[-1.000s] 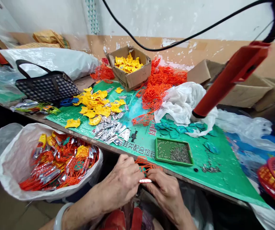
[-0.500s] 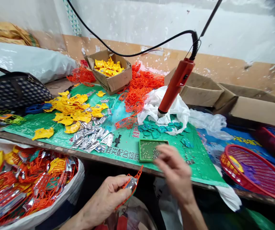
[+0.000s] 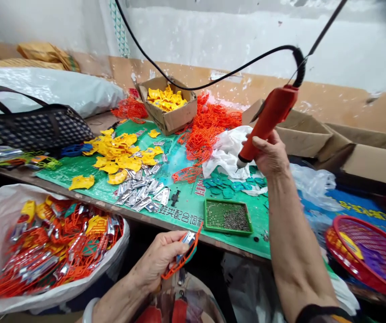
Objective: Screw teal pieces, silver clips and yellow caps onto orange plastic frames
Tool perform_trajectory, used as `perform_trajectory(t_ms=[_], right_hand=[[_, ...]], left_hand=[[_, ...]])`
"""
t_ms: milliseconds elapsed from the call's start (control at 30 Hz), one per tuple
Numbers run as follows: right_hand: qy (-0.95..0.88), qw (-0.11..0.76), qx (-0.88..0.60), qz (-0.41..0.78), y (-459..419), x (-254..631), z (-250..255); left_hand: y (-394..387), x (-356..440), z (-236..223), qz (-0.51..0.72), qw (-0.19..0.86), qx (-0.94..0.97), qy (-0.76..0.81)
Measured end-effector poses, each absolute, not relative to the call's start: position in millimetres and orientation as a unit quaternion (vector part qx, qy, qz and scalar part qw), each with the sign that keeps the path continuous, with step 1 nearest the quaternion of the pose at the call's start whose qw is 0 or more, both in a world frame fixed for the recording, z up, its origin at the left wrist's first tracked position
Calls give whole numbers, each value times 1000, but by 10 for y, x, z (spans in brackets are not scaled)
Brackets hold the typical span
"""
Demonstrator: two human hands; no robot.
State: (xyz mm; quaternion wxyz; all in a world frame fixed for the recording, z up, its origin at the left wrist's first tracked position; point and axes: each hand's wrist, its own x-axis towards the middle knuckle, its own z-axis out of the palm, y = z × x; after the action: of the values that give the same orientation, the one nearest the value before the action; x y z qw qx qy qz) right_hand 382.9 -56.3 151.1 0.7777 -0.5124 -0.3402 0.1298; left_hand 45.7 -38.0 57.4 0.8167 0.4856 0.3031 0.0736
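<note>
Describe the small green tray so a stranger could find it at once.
Start at the green mat covering the table. Near its front edge, below the right hand gripping the red hanging screwdriver, lies the green tray. Unlike anything nearby, it is a rimmed rectangle dotted with holes, holding small dark screws.

A single head-worn camera looks forward and down from the near edge of the green-covered tabletop [image 3: 112, 188], facing the far white wall [image 3: 233, 40]. It sits close above the person's lap, so both forearms rise from the bottom edge.
</note>
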Motion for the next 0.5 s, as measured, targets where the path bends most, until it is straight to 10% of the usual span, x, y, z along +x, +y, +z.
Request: perform_trajectory(t_ms=[500], right_hand=[[-320, 720, -577, 214, -988, 2704, 1258]], left_hand=[[-369, 462, 729, 101, 804, 496, 312]])
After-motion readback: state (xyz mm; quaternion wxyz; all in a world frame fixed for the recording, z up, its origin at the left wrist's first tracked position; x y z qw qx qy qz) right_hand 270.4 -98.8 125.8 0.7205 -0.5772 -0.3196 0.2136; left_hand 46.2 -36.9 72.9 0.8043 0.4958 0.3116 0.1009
